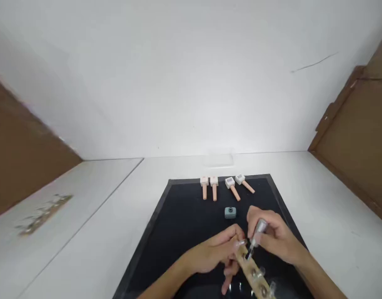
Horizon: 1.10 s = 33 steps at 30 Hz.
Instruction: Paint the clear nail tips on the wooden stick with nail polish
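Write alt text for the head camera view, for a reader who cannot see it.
The left hand grips a tan strip bearing clear pieces while the right hand holds a silver-handled tool at it. On the black mat beyond sit a teal container and four white-and-peach items.

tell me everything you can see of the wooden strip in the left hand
The wooden strip is narrow, light tan and looks like bare wood, with several clear, glossy, plastic-looking pieces along it. It slants over the black mat, its far end gripped by the left hand, its near end reaching the picture's bottom edge. The right hand holds a silver-handled brush with its tip at the strip's upper part; whether they touch is unclear.
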Tool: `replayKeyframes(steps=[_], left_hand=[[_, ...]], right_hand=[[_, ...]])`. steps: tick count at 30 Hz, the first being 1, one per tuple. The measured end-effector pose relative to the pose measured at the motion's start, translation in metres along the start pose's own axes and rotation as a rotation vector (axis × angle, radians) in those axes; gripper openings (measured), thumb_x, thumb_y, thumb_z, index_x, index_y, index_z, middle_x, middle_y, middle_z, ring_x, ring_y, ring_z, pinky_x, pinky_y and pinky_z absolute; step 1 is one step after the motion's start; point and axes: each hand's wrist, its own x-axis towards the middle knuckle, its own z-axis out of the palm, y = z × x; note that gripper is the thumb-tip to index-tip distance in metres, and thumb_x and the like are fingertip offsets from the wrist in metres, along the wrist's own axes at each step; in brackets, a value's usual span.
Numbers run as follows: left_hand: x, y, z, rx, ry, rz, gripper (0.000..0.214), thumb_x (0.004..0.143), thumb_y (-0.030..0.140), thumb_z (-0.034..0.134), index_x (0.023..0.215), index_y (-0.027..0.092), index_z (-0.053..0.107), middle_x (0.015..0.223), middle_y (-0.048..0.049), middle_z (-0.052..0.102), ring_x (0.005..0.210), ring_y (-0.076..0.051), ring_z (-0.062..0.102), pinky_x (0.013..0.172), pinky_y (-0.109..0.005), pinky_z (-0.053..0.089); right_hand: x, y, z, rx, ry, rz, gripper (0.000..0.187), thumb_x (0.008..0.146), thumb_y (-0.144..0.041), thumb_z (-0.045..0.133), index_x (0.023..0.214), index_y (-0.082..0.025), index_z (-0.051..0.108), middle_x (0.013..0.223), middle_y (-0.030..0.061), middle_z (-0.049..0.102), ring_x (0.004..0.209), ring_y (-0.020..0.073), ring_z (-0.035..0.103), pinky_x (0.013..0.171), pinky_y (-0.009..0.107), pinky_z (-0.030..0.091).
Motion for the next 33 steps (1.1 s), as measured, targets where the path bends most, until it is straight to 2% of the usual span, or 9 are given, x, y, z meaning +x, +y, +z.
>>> replayKeyframes(steps=[3,6,11,15,22,24,29,33], left_hand=[[0.000,0.002,0.003,-0.019,0.000,-0.004,0.036,0.081,0.048,0.058,0.079,0.020,0.036,0.057,0.0088,0.046,0.039,-0.002,0.038,0.031,-0.009,0.033],[0.001,0.002,0.003,-0.024,-0.017,0.009,0.034,0.082,0.047,0.056,0.079,0.019,0.036,0.058,0.0086,0.046,0.040,-0.001,0.038,0.031,-0.008,0.029],[0.001,-0.002,-0.003,-0.021,-0.018,0.024,0.032,0.083,0.045,0.056,0.080,0.019,0.036,0.058,0.0079,0.046,0.041,-0.002,0.039,0.031,-0.008,0.029],[0.000,-0.004,-0.006,-0.036,-0.018,0.016,0.032,0.082,0.044,0.057,0.081,0.019,0.037,0.058,0.0076,0.047,0.041,-0.003,0.040,0.031,-0.008,0.030],[0.001,-0.005,-0.007,-0.111,-0.068,0.065,0.028,0.084,0.040,0.056,0.082,0.019,0.038,0.063,0.0058,0.050,0.041,-0.002,0.040,0.030,-0.007,0.029],[0.002,-0.006,-0.007,-0.131,-0.084,0.070,0.027,0.084,0.039,0.056,0.082,0.019,0.038,0.064,0.0055,0.050,0.041,-0.002,0.041,0.030,-0.006,0.029],[0.003,-0.006,-0.009,-0.153,-0.086,0.077,0.026,0.085,0.037,0.056,0.081,0.020,0.038,0.058,0.0076,0.046,0.039,-0.002,0.038,0.030,-0.006,0.028],[0.002,-0.005,-0.010,-0.173,-0.088,0.078,0.024,0.085,0.036,0.056,0.081,0.019,0.039,0.059,0.0079,0.044,0.038,-0.001,0.038,0.029,-0.005,0.027]], right_hand=[[0.003,0.002,-0.007,0.016,0.081,0.032,0.034,0.085,-0.046,0.056,0.065,-0.018,0.056,0.062,-0.0031,0.041,0.055,0.0120,0.040,0.053,0.025,0.029],[0.003,0.004,-0.010,0.045,0.108,0.020,0.033,0.084,-0.046,0.057,0.065,-0.019,0.056,0.062,-0.0034,0.041,0.055,0.0120,0.039,0.053,0.025,0.029],[0.003,-0.001,-0.003,0.055,0.013,-0.053,0.027,0.084,-0.044,0.058,0.073,-0.019,0.063,0.062,-0.0020,0.044,0.058,0.0136,0.040,0.055,0.026,0.030],[0.004,-0.003,0.000,0.016,-0.041,-0.084,0.027,0.085,-0.042,0.058,0.072,-0.019,0.064,0.060,-0.0006,0.047,0.060,0.0148,0.042,0.055,0.026,0.032],[0.001,0.005,-0.008,0.041,0.126,-0.067,0.029,0.084,-0.045,0.058,0.070,-0.019,0.060,0.062,-0.0024,0.043,0.057,0.0132,0.040,0.053,0.026,0.030],[0.001,0.003,-0.007,0.053,0.112,-0.109,0.027,0.085,-0.044,0.058,0.073,-0.020,0.062,0.062,-0.0022,0.044,0.059,0.0139,0.041,0.055,0.026,0.031],[0.004,-0.004,-0.001,0.012,-0.022,-0.186,0.021,0.087,-0.038,0.056,0.079,-0.021,0.064,0.061,-0.0006,0.049,0.062,0.0156,0.042,0.057,0.028,0.033],[0.003,-0.002,-0.002,-0.023,0.020,-0.145,0.023,0.087,-0.039,0.056,0.075,-0.020,0.063,0.060,-0.0008,0.047,0.061,0.0157,0.042,0.057,0.028,0.033]])
